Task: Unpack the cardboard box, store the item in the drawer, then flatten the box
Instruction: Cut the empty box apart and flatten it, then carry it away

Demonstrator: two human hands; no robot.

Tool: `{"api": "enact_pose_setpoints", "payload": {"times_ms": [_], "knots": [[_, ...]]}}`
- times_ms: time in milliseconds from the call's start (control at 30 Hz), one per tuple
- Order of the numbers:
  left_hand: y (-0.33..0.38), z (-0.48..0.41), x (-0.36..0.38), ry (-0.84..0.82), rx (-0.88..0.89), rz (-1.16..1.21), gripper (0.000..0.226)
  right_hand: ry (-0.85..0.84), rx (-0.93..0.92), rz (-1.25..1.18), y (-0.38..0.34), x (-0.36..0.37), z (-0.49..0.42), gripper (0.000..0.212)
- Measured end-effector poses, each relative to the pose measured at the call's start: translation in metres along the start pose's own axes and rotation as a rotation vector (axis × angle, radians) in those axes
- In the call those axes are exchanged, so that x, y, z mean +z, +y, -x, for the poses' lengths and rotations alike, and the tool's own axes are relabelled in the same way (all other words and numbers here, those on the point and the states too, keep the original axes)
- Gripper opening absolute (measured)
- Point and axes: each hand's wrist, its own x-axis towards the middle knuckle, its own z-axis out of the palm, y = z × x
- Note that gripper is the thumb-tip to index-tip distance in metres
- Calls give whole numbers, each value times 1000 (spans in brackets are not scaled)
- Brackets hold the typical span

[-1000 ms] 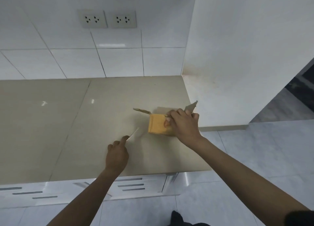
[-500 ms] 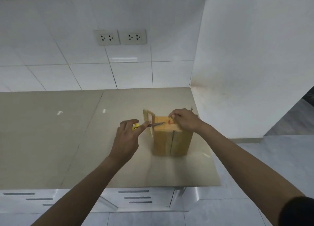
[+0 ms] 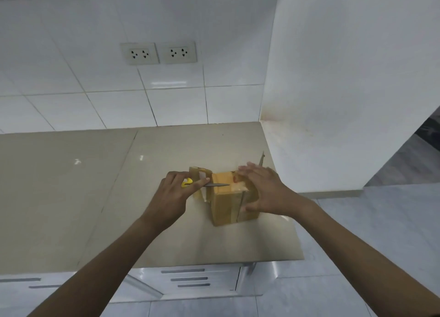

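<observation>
A small brown cardboard box (image 3: 225, 204) stands on the beige counter (image 3: 95, 197) near its right end, taped across the top, with one flap sticking out on its left side and another behind it on the right. My left hand (image 3: 176, 192) grips a yellow-handled knife (image 3: 207, 184) whose blade lies across the box's top. My right hand (image 3: 264, 192) rests on the box's top and right side, fingers spread, thumb against the front face. What the box holds is hidden.
White drawers with slotted handles (image 3: 188, 278) sit under the counter's front edge. A white tiled wall with two sockets (image 3: 158, 53) stands behind. A white wall (image 3: 333, 102) bounds the counter on the right, with grey floor (image 3: 381, 233) beyond.
The box went from lying on its side to standing upright. My left hand took the knife off the counter and brought its blade to the box's top. My right hand shifted to the box's right side.
</observation>
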Motion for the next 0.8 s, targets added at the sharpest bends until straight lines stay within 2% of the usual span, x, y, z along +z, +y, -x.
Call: {"api": "enact_pose_setpoints", "payload": {"times_ms": [133,300,533,700,800], "knots": [[10,-5,-1,-14,38,1,74,160,-54,-41,5,20,2,82],[26,-11,0,-25,8,9,71,266,15,-82,0,24,-5,74],[26,-3,2,22,-8,41,76,273,31,-115,-2,23,-11,70],[38,16,12,206,-168,138,73,286,72,-115,-5,25,-16,70],[45,37,23,203,-197,176,72,287,85,-125,-6,25,-17,71]]}}
